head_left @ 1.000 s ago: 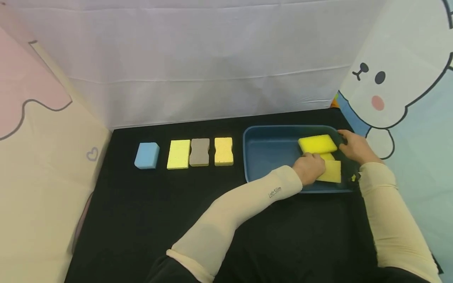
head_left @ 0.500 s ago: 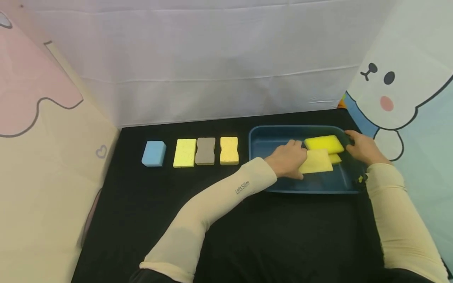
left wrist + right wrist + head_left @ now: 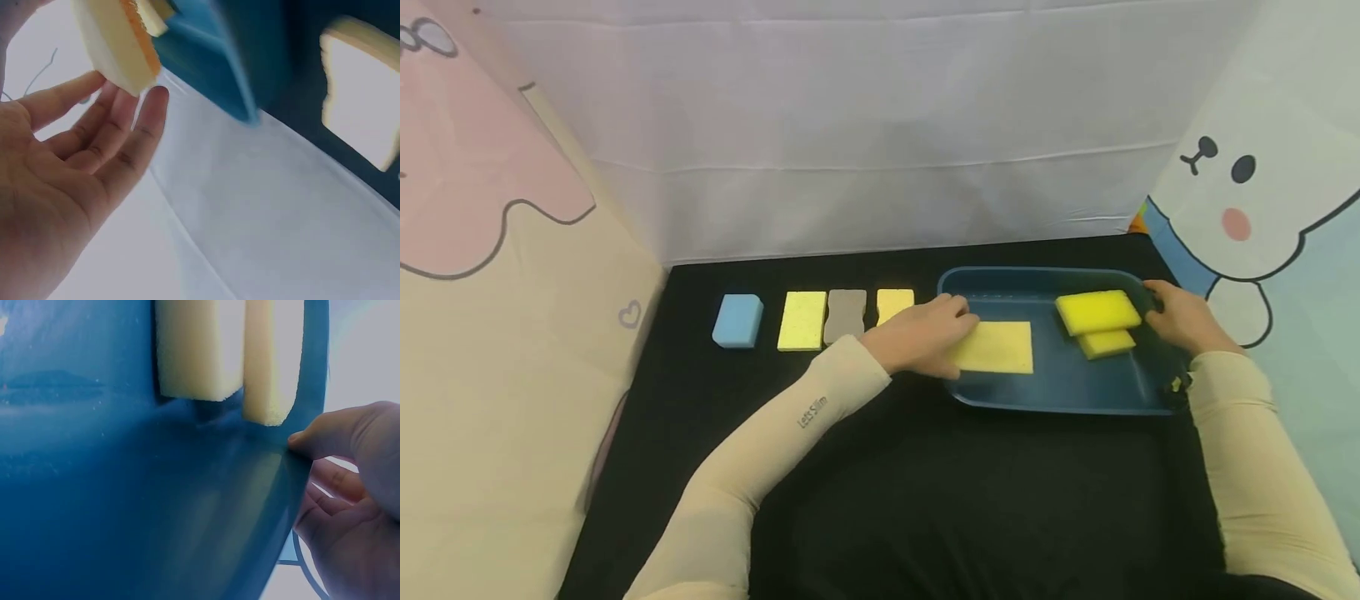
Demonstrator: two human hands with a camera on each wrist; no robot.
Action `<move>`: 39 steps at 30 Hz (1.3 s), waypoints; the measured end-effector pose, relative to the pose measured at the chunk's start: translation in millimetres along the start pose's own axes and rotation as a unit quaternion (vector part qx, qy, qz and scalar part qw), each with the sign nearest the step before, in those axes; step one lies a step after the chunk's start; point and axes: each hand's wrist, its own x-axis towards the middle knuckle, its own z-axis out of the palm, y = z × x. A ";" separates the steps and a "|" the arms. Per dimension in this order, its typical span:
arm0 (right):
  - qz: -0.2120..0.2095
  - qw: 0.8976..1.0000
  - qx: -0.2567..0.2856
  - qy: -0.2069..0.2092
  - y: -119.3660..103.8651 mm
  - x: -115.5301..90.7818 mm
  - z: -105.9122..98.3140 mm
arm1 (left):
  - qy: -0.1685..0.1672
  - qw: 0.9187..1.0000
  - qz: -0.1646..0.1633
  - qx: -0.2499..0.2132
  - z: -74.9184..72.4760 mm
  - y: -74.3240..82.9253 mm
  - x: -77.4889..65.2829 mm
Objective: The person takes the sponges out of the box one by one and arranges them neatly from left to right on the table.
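With four coloured sponges out, two yellow sponge blocks remaining, left hand pinches a pale-yellow slab (right hand, blue plastic tray).

- Reads "Let's Slim" in small dark lettering, 2 words set close together, on the cream sleeve of the left arm.
- Sits on the forearm, near the sleeve's wrist end, in 1 line climbing from lower left to upper right in the head view.
- Looks too small there for certainty about the apostrophe.
- Shows also 1 printed sign in the head view: a pale grey-violet heart outline, on the cream cloth at the left.
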 end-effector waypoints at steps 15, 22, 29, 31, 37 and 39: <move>0.014 1.000 -0.002 -0.011 1.0 0.2 -1.0 | 0.027 0.995 -0.091 -0.037 18.7 -43.4 -106.1; 0.021 1.000 0.006 -0.015 0.8 0.9 0.3 | 0.040 0.985 -0.153 -0.066 25.2 -56.7 -151.0; 0.014 1.000 -0.003 -0.007 3.0 2.4 -2.4 | 0.042 0.960 -0.270 -0.067 31.5 -59.2 -180.7; 0.015 1.000 -0.003 -0.009 3.2 2.4 -2.9 | 0.050 0.950 -0.300 -0.071 35.0 -58.5 -186.5; 0.012 1.000 -0.002 -0.015 3.2 3.7 -0.4 | 0.049 0.910 -0.400 -0.101 45.7 -54.2 -206.2; 0.008 1.000 -0.004 -0.012 3.6 4.0 0.3 | 0.040 0.893 -0.433 -0.114 47.5 -52.7 -212.5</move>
